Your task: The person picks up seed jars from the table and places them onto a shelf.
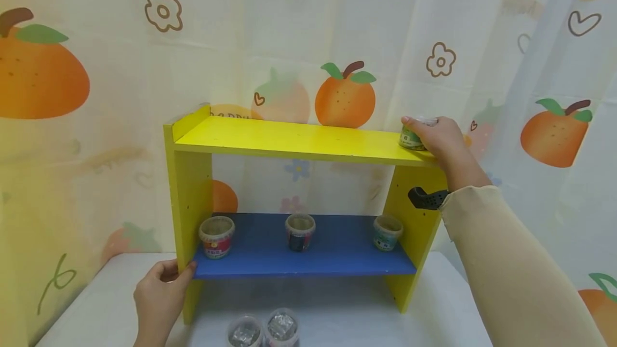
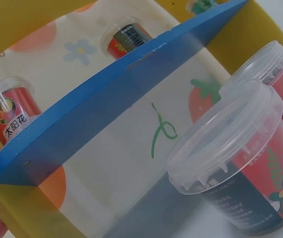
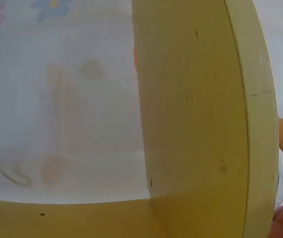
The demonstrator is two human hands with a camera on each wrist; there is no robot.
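Observation:
A small yellow and blue shelf (image 1: 289, 135) stands on a white surface. At the right end of its top board, my right hand (image 1: 443, 141) grips a green-labelled plastic tub (image 1: 409, 138) from above; the tub's base appears to touch the board. My left hand (image 1: 161, 293) holds the front edge of the left side panel, with the thumb by the corner of the blue board (image 1: 260, 264). On that board stand a red-labelled tub (image 1: 217, 237), a dark-and-red tub (image 1: 300, 233) and a teal-labelled tub (image 1: 387, 233), left to right.
Two lidded tubs (image 2: 246, 178) stand side by side on the white tabletop (image 1: 120, 283) before the shelf, with silvery packets visible inside from above. A patterned curtain (image 1: 270, 25) hangs close behind the shelf. A yellow lip (image 1: 193, 121) rises at the top board's left end.

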